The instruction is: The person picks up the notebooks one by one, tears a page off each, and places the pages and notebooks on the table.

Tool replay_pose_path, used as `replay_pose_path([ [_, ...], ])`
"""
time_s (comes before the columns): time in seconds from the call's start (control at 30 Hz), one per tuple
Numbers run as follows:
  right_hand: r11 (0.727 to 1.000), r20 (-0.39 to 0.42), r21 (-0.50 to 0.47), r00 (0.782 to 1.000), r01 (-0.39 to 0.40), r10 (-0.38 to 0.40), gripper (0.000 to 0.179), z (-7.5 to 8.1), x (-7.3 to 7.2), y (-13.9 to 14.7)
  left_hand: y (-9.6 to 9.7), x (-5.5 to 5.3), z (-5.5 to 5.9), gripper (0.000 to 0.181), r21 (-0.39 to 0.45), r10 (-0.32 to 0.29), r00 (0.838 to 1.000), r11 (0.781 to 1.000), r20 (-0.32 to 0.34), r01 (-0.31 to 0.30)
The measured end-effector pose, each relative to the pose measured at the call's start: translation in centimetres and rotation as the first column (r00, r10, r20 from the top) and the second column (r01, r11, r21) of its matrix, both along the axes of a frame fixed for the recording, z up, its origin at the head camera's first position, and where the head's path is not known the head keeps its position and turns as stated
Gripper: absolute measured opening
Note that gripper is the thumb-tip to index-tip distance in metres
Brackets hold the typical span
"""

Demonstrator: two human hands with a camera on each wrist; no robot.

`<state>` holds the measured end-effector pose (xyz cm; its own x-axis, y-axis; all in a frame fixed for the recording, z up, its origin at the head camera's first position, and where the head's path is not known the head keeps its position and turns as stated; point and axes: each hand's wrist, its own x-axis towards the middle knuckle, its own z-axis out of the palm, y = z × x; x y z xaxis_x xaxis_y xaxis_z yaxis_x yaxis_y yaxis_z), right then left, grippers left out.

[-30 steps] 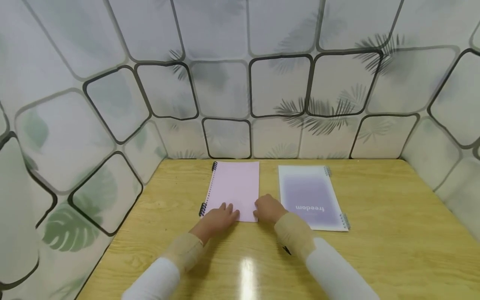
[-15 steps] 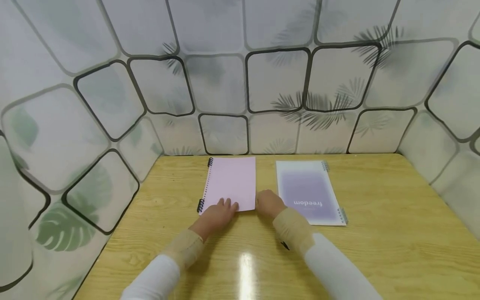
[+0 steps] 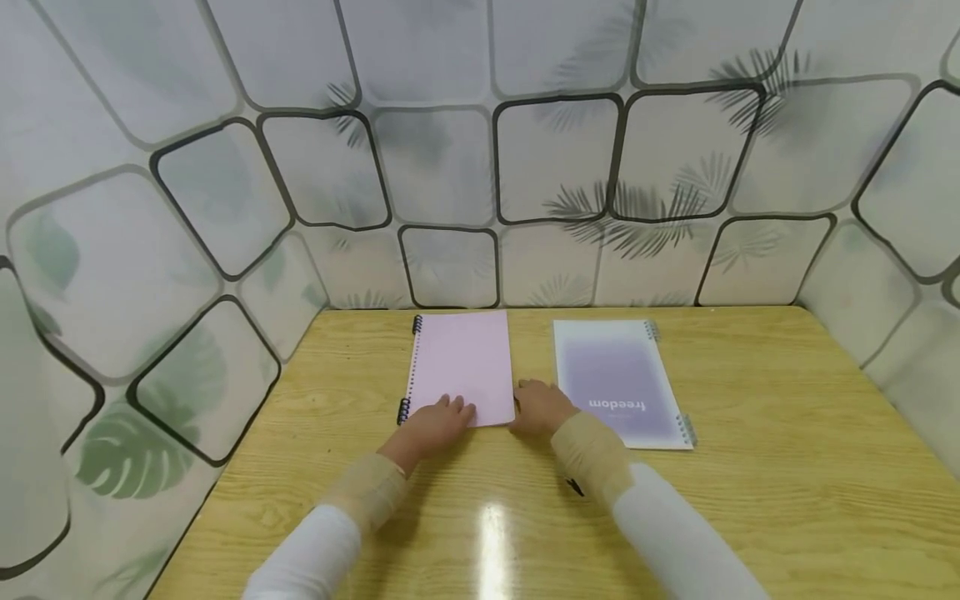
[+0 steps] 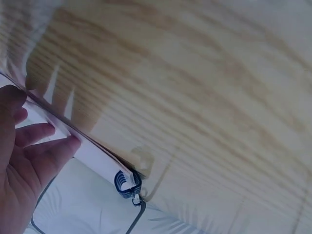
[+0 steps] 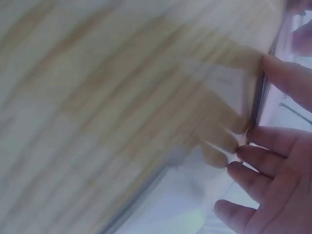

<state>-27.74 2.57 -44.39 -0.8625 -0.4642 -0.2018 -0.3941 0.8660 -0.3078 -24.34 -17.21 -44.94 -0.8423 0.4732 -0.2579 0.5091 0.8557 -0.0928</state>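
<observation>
A pink spiral notebook [image 3: 461,354] with black coils on its left side lies on the wooden table. My left hand [image 3: 435,425] rests over its lower left part, fingers spread on the cover; in the left wrist view the fingertips [image 4: 73,142] touch it close to the page edge, near the black coil [image 4: 128,185]. My right hand [image 3: 542,408] is at the notebook's lower right edge. In the right wrist view its thumb and index finger [image 5: 273,136] meet that edge at separate spots, and the other fingers extend loosely.
Right of my right hand lies a second spiral notebook [image 3: 618,375], purple and white, its word "freedom" upside down. A small dark thing [image 3: 575,487] shows beside the right wrist. Patterned fabric walls [image 3: 442,167] border the table [image 3: 787,467] at the back and sides.
The pink notebook has turned slightly, its top right corner shifting left. My right hand's fingers have loosened from a tighter curl at its edge. The left hand stays on the cover.
</observation>
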Motion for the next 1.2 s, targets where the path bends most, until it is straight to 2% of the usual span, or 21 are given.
replay_pose_path([
  [0.07, 1.0, 0.003, -0.004, 1.0, 0.012, -0.012, 0.051, 0.0, -0.1, -0.1, 0.1, -0.1, -0.1, 0.037, -0.031, -0.016, 0.999, 0.999, -0.038, 0.015],
  [0.17, 0.999, 0.013, -0.014, 0.999, 0.034, -0.034, 0.043, 0.2, -0.1, -0.2, 0.1, -0.4, -0.1, 0.041, -0.027, -0.016, 0.996, 1.0, -0.086, 0.014],
  [0.27, 1.0, 0.022, -0.01, 0.999, 0.027, -0.027, 0.036, 0.4, -0.1, -0.2, 0.1, -0.5, -0.3, 0.043, -0.024, -0.041, 0.99, 0.999, -0.132, 0.038],
  [0.4, 1.0, 0.048, 0.004, 0.999, -0.01, 0.009, 0.045, 0.5, -0.1, 0.0, 0.4, -0.1, -0.6, 0.039, -0.084, -0.126, 0.969, 0.99, -0.211, 0.111],
  [0.5, 1.0, 0.062, 0.005, 0.998, -0.012, 0.012, 0.049, 0.6, -0.2, 0.2, 0.7, 0.3, -0.9, 0.034, -0.105, -0.147, 0.957, 0.987, -0.248, 0.124],
  [0.63, 1.0, 0.067, 0.003, 0.998, -0.007, 0.007, 0.048, 0.7, -0.2, 0.2, 0.9, 0.4, -1.1, 0.024, -0.091, -0.13, 0.953, 0.99, -0.273, 0.109],
  [0.83, 0.999, 0.037, 0.04, 0.999, -0.026, 0.024, 0.053, 0.5, -0.2, 0.1, 0.8, 0.4, -0.6, 0.012, -0.111, -0.131, 0.95, 0.988, -0.282, 0.103],
  [1.03, 1.0, 0.007, 0.014, 1.0, -0.025, 0.025, 0.048, 0.1, -0.1, 0.2, 0.9, 0.5, -0.9, 0.011, -0.083, -0.151, 0.928, 0.988, -0.341, 0.13],
  [1.2, 1.0, -0.04, 0.009, 0.999, -0.024, 0.025, 0.048, -0.5, -0.1, 0.0, 1.0, 0.4, -1.0, 0.013, -0.063, -0.096, 0.94, 0.995, -0.327, 0.079],
])
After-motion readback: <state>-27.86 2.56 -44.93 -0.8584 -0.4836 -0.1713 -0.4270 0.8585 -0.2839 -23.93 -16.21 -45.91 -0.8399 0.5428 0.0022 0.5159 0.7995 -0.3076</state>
